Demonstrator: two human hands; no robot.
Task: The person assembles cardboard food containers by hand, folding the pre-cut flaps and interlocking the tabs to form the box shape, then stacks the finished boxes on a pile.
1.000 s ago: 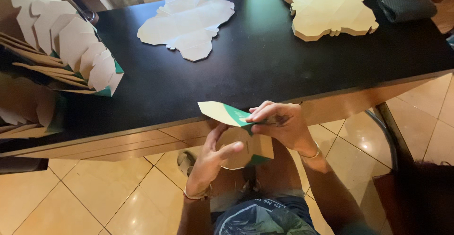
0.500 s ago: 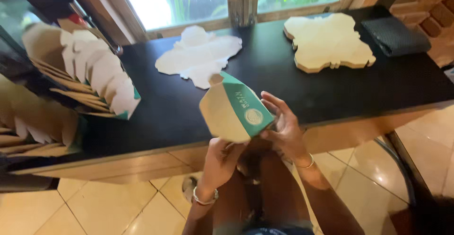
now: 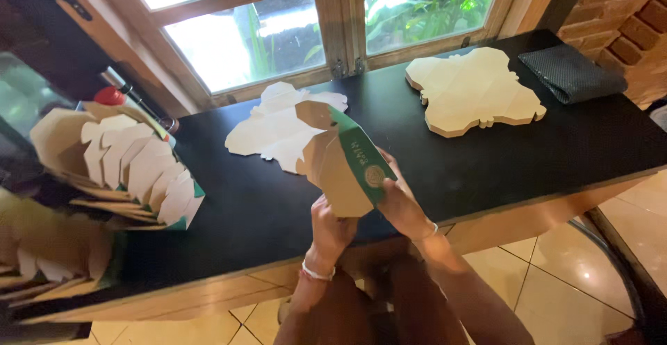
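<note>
Both my hands hold up a folded cardboard carton [image 3: 340,161], brown inside with a green printed side, over the front of the black table [image 3: 278,209]. My left hand [image 3: 332,228] grips its lower end from below. My right hand [image 3: 399,206] grips the green side at the right. The carton's flaps point up toward the window. Behind it on the table lies a flat stack of white die-cut carton blanks [image 3: 278,126].
A thicker stack of tan blanks [image 3: 476,91] lies at the back right, beside a dark folded cloth [image 3: 571,72]. A row of folded cartons [image 3: 132,168] stands nested at the left edge. Brick wall at right, wooden window frame behind, tiled floor below.
My hands have lifted the carton from lap level to above the table and it has opened from nearly flat into a box shape. My view has tilted up toward the window.
</note>
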